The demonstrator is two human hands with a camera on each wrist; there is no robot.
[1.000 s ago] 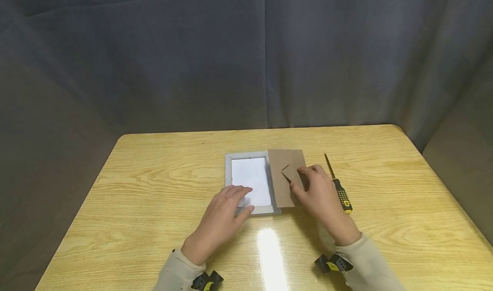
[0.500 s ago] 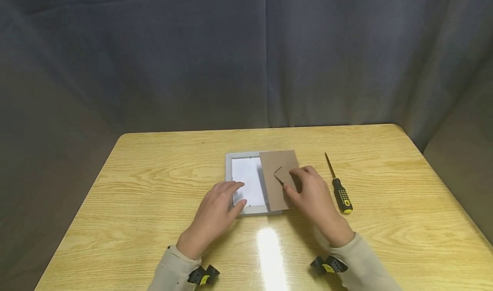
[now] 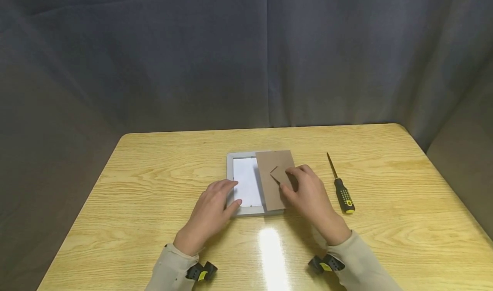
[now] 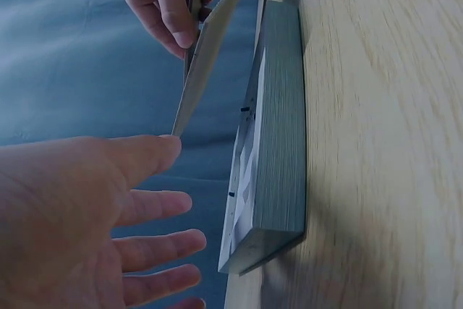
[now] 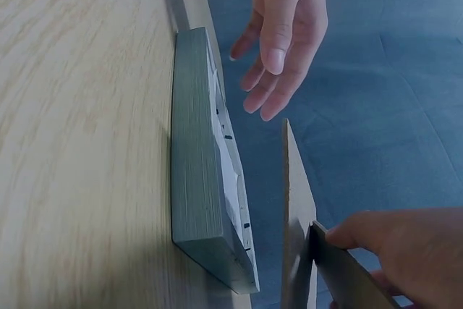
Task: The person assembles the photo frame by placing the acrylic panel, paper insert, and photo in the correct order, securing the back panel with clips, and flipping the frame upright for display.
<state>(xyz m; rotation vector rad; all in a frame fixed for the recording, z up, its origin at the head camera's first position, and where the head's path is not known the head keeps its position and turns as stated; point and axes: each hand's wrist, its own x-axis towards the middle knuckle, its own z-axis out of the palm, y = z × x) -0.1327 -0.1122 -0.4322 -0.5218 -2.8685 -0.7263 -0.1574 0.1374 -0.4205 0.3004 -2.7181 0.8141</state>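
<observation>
A grey picture frame (image 3: 230, 167) lies back side up on the wooden table, with a white sheet (image 3: 245, 177) inside its opening. Over its right half my right hand (image 3: 312, 197) holds a brown backing board (image 3: 267, 194) by the stand flap (image 3: 283, 176) on its back, pinched between thumb and fingers. Both wrist views show the board raised off the frame and slightly tilted. My left hand (image 3: 208, 209) hovers at the frame's left side with fingers extended and spread, holding nothing. In the left wrist view, the frame's thick side (image 4: 282, 135) stands apart from those fingers.
To the right of the frame lies a black and yellow screwdriver (image 3: 344, 195), its shaft pointing away from me. A dark curtain (image 3: 192, 68) hangs behind the table (image 3: 154, 167). Each wrist carries a small black camera (image 3: 325, 264).
My right hand has carried the backing board left, so it covers more of the frame's right half. My left hand has drawn back a little to the left, off the white sheet.
</observation>
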